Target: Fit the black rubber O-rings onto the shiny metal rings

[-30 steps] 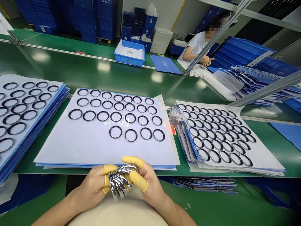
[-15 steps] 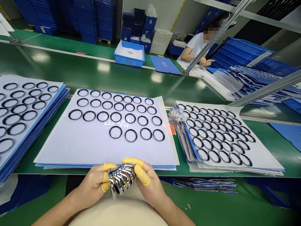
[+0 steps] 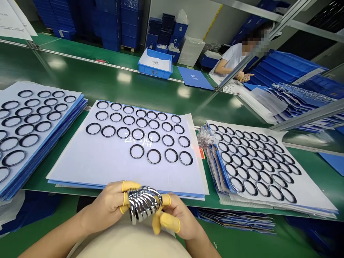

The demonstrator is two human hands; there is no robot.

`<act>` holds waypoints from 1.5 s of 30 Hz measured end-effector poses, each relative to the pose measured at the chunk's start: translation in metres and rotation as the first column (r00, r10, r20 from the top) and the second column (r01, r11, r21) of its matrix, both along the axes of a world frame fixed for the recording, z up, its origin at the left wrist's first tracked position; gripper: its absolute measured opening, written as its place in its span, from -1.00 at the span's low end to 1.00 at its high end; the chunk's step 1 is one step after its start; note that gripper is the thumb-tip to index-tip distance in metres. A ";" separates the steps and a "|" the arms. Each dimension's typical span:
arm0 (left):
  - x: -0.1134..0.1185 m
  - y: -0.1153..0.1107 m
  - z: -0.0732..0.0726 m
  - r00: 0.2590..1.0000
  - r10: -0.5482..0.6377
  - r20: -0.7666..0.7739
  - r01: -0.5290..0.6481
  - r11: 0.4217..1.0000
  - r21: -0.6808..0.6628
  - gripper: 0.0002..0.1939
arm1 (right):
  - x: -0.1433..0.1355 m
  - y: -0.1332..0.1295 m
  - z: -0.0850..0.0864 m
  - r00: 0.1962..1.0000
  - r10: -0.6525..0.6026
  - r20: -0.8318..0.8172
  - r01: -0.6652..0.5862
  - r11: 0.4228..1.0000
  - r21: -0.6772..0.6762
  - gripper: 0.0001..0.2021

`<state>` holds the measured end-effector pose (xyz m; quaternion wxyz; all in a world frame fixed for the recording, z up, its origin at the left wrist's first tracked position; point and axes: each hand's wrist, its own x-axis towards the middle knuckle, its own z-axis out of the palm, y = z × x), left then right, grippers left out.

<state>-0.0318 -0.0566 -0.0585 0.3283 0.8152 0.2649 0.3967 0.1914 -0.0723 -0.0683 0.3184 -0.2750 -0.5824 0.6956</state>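
Observation:
A bunch of shiny chrome metal rings [image 3: 144,204] is held fanned out in front of my body, just off the table's front edge. My left hand [image 3: 109,204], with yellow finger cots, is closed around the bunch's left side. At the right end, my right hand [image 3: 178,215] keeps a cotted finger against or inside the rings. Its thumb and another finger hang lower, off the outer faces. Beyond my hands lies a white sheet [image 3: 88,161] bearing rows of dark-looking rings [image 3: 139,133], with bare sheet at its front left.
More ring-covered sheets are stacked at the left [image 3: 53,139] and right [image 3: 309,186]. Crumpled clear plastic [image 3: 205,138] sits between the middle and right stacks. Across the green table [image 3: 102,80] stand a blue bin [image 3: 155,71] and a blue board [image 3: 195,77]; a person [image 3: 228,61] works behind a metal post.
The view has shifted slightly, so the table appears further right. My right thumb has come down off the rings and its fingers have spread; my left hand still grips the bunch.

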 end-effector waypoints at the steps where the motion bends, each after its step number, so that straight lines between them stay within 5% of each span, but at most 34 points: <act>1: 0.001 0.001 0.001 1.000 -0.003 -0.008 0.004 1.000 0.020 -0.75 | -0.001 0.001 0.002 0.997 0.081 -0.003 -0.081 0.997 -0.005 -0.52; 4: 0.005 0.003 0.006 0.999 -0.041 -0.022 0.042 0.998 0.053 -0.76 | -0.007 0.005 0.010 0.960 0.281 -0.009 -0.281 0.960 -0.002 -0.49; 7: 0.006 0.004 0.011 0.996 -0.075 -0.048 0.076 0.996 0.035 -0.81 | -0.017 0.009 0.016 0.941 0.338 0.031 -0.339 0.941 0.027 -0.45; 15: -0.001 0.011 0.018 0.964 -0.141 -0.226 0.121 0.988 -0.100 -0.75 | -0.029 0.007 0.010 0.973 0.232 -0.009 -0.232 0.971 0.055 -0.55; 18: -0.004 0.019 0.023 0.928 -0.226 -0.296 0.181 0.968 -0.173 -0.72 | -0.028 -0.002 0.001 0.987 0.138 -0.087 -0.144 0.987 -0.069 -0.63; 22: -0.015 0.035 0.032 0.821 -0.435 -0.369 0.330 0.890 -0.314 -0.81 | -0.029 -0.010 -0.005 0.982 0.029 -0.188 -0.085 0.951 -0.297 -0.66; 27: -0.023 0.047 0.040 0.686 -0.605 -0.405 0.436 0.787 -0.437 -0.88 | -0.028 -0.007 0.000 0.991 0.019 -0.130 -0.039 0.988 -0.152 -0.75; 35: -0.006 0.039 0.030 0.806 -0.460 -0.373 0.314 0.866 -0.389 -0.80 | -0.030 -0.012 -0.006 0.970 0.043 -0.238 -0.133 0.916 -0.379 -0.64; 37: -0.008 0.039 0.030 0.768 -0.534 -0.353 0.354 0.813 -0.462 -0.81 | -0.029 -0.010 -0.001 0.989 0.059 -0.138 -0.099 0.949 -0.300 -0.71; 40: -0.017 0.039 0.030 0.700 -0.690 -0.184 0.437 0.617 -0.655 -0.79 | -0.026 -0.007 0.008 0.994 0.064 0.085 -0.059 0.997 -0.053 -0.81; 45: -0.023 0.035 0.028 0.650 -0.756 0.077 0.537 0.386 -0.750 -0.86 | -0.024 -0.007 0.011 0.959 -0.099 0.266 0.038 0.974 0.224 -0.81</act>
